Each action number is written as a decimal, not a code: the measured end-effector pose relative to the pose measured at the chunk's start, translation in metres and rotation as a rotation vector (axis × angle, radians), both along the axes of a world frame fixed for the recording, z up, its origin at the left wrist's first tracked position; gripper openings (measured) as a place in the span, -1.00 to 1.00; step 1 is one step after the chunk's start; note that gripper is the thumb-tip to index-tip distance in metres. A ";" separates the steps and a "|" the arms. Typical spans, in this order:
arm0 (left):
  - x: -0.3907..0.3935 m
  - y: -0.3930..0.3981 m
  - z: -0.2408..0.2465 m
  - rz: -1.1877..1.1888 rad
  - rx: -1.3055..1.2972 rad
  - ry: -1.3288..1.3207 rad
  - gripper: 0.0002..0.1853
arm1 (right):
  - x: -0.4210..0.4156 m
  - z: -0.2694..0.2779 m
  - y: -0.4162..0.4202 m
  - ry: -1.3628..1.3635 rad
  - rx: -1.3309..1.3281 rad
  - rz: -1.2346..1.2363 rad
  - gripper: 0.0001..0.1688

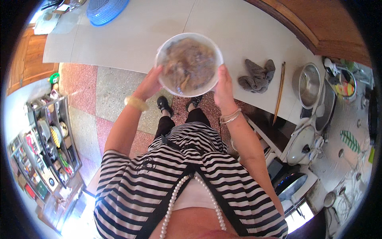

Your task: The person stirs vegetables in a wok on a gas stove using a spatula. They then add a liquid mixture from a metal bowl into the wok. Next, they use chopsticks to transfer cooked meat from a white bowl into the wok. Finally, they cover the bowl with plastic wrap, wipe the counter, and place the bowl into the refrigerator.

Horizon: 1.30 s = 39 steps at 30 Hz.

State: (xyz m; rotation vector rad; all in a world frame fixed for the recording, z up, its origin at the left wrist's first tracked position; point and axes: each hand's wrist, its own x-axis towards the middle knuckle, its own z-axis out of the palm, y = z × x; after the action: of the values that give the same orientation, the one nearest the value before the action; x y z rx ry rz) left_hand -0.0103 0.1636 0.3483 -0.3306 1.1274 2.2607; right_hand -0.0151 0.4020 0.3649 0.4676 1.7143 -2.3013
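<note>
Between my two hands I hold a round white bowl [159,55] with brownish food [191,64] in it; blur hides what the food is. My left hand [150,83] grips the bowl's lower left rim, and my right hand [223,86] grips its right side. The bowl is in front of me, over the front edge of the white countertop [131,38]. To the right of my right hand a crumpled grey cloth [257,76] lies on the counter. Past it lies a pair of wooden chopsticks [279,92].
A blue plastic colander [106,12] stands at the counter's far left. Toward the right are a steel basin [309,85], a glass pot lid [301,145] and a wok [291,183] on the stove. Loaded shelves [52,140] stand at left. A wooden cabinet [334,27] borders the upper right.
</note>
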 end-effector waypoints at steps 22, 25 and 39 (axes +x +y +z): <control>0.193 -0.154 0.044 0.784 0.003 -0.175 -0.35 | -0.091 -0.066 0.057 0.487 1.516 0.051 -0.53; 0.216 -0.183 0.045 0.889 0.057 -0.123 -0.35 | -0.160 -0.069 -0.048 0.706 1.365 0.180 -0.68; 0.304 -0.290 0.084 1.083 0.012 -0.057 -0.32 | -0.004 -0.035 -0.132 0.859 1.278 0.609 -0.76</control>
State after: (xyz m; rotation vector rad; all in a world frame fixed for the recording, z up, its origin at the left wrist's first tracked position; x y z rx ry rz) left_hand 0.2935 -0.1268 0.4319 -1.2259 1.0133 3.1088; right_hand -0.0187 0.2700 0.3298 -0.9078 2.9667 -0.7277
